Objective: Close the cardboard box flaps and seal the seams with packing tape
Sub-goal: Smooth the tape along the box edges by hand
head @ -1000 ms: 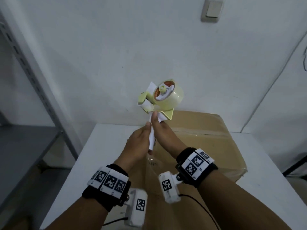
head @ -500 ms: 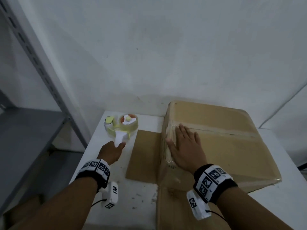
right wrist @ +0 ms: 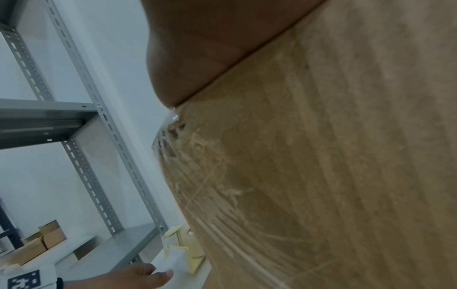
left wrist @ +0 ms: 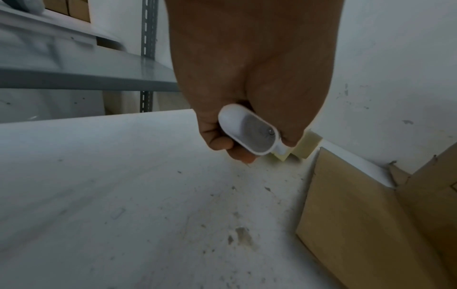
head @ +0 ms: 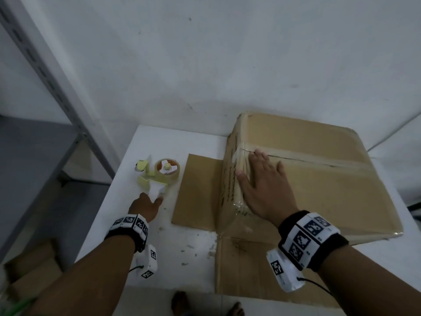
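A brown cardboard box [head: 319,188] with its top flaps folded down and clear tape along the middle seam stands on the white table [head: 145,233]. My right hand [head: 259,179] lies flat, fingers spread, on the box top at its left edge, the thumb over the corner. A yellow tape dispenser [head: 159,172] with a white handle [left wrist: 249,131] lies on the table left of the box. My left hand [head: 145,204] grips that handle, fingers curled round it. In the right wrist view my palm presses the box top [right wrist: 321,156].
Two loose cardboard flaps lie flat on the table: one [head: 198,190] between dispenser and box, one [head: 246,270] at the front. A grey metal shelf [head: 38,147] stands at the left, cartons [head: 29,267] on the floor below. A white wall is close behind.
One second ago both hands held the dispenser up in the air. Since then my left hand set it on the table and my right hand went flat onto the box.
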